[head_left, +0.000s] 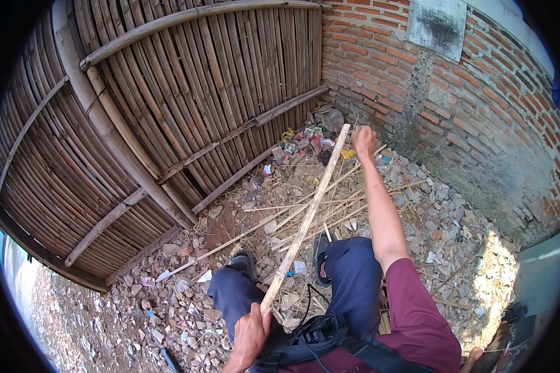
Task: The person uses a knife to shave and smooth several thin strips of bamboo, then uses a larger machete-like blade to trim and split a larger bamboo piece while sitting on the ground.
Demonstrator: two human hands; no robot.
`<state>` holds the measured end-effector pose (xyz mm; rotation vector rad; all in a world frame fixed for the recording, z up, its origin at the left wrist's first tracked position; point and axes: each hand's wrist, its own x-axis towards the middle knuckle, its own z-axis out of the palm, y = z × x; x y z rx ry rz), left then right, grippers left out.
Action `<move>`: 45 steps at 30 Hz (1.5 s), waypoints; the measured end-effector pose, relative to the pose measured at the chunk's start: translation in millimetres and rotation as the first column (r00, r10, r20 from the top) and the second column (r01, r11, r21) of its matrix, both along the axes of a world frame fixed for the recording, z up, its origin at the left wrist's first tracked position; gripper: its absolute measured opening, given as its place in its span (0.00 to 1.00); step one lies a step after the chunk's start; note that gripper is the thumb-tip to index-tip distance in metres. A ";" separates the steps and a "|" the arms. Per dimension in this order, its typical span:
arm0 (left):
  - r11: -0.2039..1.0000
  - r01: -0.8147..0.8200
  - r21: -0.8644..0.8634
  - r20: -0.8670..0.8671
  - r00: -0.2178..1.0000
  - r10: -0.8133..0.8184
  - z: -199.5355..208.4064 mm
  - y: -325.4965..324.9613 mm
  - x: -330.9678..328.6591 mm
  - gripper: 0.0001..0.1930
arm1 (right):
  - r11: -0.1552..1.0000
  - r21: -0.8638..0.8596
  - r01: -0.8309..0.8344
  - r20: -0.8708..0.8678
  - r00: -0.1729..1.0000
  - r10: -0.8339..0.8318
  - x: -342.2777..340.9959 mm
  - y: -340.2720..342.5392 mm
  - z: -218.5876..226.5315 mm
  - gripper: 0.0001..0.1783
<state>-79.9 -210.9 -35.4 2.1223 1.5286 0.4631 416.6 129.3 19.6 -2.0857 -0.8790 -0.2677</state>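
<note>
A long, pale split-bamboo strip [309, 214] slants across the middle, from near my lap up toward the brick wall. Its near end is gripped in my left hand [250, 332], with the thumb lying along it. My right hand [364, 142] is stretched far forward, closed in a fist just right of the strip's far end. A thin, dark sliver sticks up beside that fist; what the fingers hold is too small to make out. Below the strip, several thin bamboo strips [348, 208] lie crossed on the ground between and beyond my feet.
A bamboo-slat fence [186, 93] with pole rails stands on the left. It meets a brick wall [379, 62] at the far corner, where litter [305, 142] is heaped. Stony rubble [442, 217] covers the ground. At lower right is a grey panel [544, 273].
</note>
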 end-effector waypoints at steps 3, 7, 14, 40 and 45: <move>0.996 0.072 -0.060 0.073 0.995 -0.067 -7.5 -7.5 -21.0 0.17 | 0.957 -0.284 0.053 -0.257 0.958 -0.129 97.3 -17.1 -33.7 0.26; 0.975 -0.053 -0.217 0.162 0.983 0.089 -4.4 2.6 -49.5 0.19 | 0.841 -0.523 -0.140 -0.205 0.978 0.035 132.9 -45.8 -109.6 0.28; 0.697 0.259 -0.669 0.661 0.636 0.398 6.1 65.2 -87.5 0.27 | 0.702 -0.698 -0.142 -0.388 0.899 -0.203 280.7 -221.3 -359.7 0.14; 0.513 0.538 -0.669 0.728 0.613 0.308 28.5 122.1 -25.8 0.41 | 0.928 -0.266 -0.259 -0.815 0.575 -0.073 57.6 -403.9 -448.7 0.13; 0.610 0.458 -0.646 0.699 0.675 0.234 38.3 117.4 -21.2 0.37 | 0.884 -0.322 -0.338 -0.661 0.749 0.045 43.3 -361.7 -404.1 0.17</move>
